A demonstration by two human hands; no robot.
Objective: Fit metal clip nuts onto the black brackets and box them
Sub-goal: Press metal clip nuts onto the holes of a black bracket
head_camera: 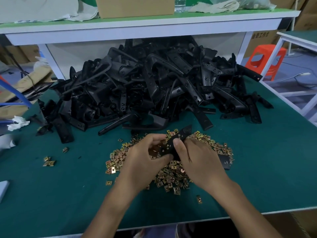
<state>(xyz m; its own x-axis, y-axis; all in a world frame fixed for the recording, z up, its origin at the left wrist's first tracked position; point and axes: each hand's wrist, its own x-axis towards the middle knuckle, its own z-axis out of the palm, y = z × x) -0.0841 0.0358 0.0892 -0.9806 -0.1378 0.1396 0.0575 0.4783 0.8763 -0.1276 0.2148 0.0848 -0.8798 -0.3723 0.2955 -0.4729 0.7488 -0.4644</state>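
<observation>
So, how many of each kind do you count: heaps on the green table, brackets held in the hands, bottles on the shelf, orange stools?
Heaps: 2, the black brackets and the clip nuts
Held bracket: 1
Bottle: 1
Orange stool: 1
Total: 5

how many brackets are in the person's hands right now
1. The black bracket is held by both the left hand and the right hand above the clip nut pile; the hands could hide a second.
</observation>
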